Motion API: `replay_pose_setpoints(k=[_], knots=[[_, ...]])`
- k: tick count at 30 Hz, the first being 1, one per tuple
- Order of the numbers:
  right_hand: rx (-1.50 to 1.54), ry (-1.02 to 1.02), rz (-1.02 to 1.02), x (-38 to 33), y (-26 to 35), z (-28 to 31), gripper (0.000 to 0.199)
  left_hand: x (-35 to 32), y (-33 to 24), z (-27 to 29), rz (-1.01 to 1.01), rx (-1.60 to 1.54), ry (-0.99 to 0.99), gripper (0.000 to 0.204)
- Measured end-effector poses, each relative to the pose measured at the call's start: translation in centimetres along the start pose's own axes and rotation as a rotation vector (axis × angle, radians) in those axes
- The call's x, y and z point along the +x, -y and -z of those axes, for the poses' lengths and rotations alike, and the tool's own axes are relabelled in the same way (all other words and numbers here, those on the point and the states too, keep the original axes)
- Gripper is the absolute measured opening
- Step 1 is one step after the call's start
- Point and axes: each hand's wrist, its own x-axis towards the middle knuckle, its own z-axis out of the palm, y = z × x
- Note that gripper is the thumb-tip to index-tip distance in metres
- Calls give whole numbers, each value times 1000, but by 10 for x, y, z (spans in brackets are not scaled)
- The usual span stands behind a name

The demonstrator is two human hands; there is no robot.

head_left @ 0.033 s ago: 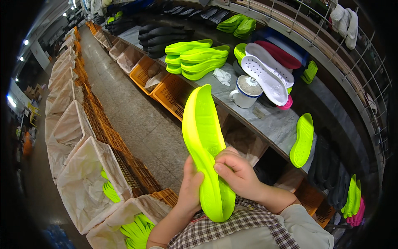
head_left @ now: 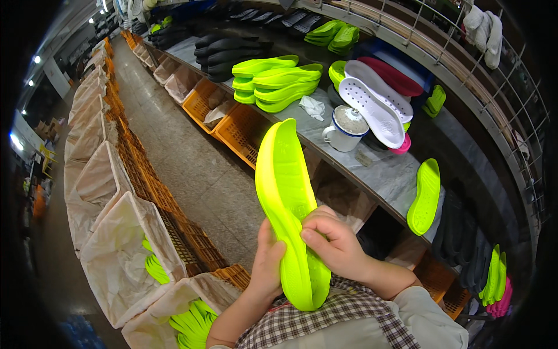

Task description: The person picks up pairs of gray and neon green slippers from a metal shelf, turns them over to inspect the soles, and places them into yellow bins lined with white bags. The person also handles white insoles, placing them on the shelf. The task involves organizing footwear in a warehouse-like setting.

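**Lime sole (head_left: 285,180) held at mid-length, far end free**

The sole tilts up in front of the person, left of the desk (head_left: 383,177), its near end over the checked apron (head_left: 279,331). The left grip (head_left: 268,264) holds its left side; the right grip (head_left: 331,238) is closed, thumb and fingers pinching the rim around the middle. If both holds loosen, the smooth-looking surface could slip and the sole drop toward the floor (head_left: 192,168). Pinching too hard might mark or distort the rim, if the material is soft. A careless swing right could knock the far end into the white mug (head_left: 342,141) near the desk's left edge.
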Motion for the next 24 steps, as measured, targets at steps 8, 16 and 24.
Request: replay_pose_setpoints(k=[8,16,24], knots=[[555,-317,-243,-9,-22,10,15,9,-10,25,-343,-122,-74,67],[306,-223,-25,-17,-28,5,17,3,-20,35,-519,-202,-166,54],[-188,-145,282,-6,-5,19,26,1,-13,39,-314,-418,-178,52]])
